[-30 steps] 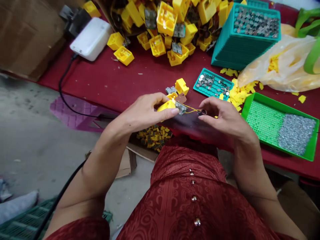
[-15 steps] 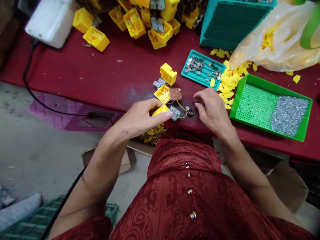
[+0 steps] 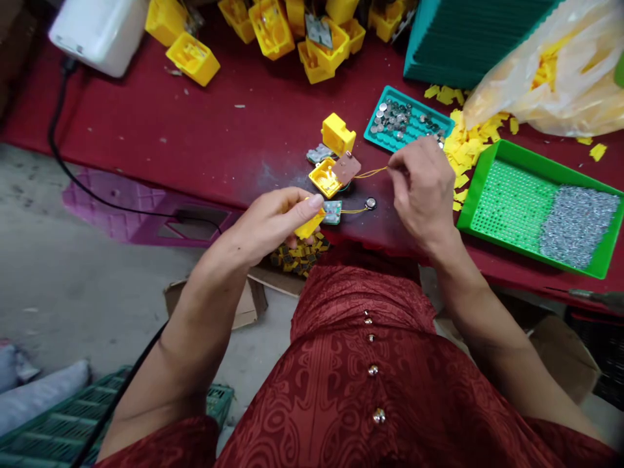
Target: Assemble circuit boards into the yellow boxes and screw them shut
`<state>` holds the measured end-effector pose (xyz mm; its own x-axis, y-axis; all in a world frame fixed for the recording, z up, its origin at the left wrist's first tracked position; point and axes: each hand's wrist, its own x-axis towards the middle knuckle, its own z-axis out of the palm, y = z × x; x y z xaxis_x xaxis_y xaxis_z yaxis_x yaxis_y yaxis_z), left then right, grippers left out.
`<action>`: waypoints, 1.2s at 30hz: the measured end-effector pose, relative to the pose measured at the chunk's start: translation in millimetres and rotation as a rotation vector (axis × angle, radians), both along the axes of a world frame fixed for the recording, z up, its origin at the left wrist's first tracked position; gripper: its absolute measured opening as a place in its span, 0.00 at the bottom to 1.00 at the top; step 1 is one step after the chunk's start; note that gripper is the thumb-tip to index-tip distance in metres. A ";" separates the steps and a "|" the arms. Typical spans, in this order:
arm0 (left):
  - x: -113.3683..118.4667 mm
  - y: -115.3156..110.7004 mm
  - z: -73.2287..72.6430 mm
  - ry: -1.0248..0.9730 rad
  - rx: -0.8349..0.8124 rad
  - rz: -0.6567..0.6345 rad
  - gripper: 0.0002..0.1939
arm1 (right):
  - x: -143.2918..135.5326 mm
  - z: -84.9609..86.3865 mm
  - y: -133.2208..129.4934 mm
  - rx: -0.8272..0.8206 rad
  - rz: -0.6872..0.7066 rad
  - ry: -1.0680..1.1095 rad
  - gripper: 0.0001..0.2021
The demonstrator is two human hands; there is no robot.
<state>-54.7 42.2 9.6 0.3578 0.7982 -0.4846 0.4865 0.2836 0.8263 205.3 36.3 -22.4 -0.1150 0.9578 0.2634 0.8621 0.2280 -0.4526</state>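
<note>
Wires [image 3: 373,173], thin and yellow, are stretched from a brown board [image 3: 346,168] to the right hand [image 3: 423,195], by whose thumb and forefinger their end is pinched; whatever is fixed there is hidden. By the left hand [image 3: 275,221] a yellow casing [image 3: 310,223] is grasped between thumb and fingers at the near edge of the red surface [image 3: 121,130]. Just beside that casing, a small circuit board [image 3: 332,212] is joined by further wiring to a round black part [image 3: 371,203] laid near the same edge. The brown board is tilted against the right rim of an open yellow shell [image 3: 325,178]. Beyond the right hand, metal discs are held in a teal tray [image 3: 377,144]; in the green tray [image 3: 468,224], small metallic pieces are heaped at the right end.
</note>
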 end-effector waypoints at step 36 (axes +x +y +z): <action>73.7 -52.7 -25.5 -0.681 -0.417 0.319 0.30 | -3.0 32.1 -78.3 -0.314 -0.046 0.481 0.03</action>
<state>19.0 -10.6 -15.9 0.4657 0.7147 -0.5219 -0.2321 0.6677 0.7073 202.4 -42.0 9.8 -0.0087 0.9997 -0.0218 0.5487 -0.0135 -0.8359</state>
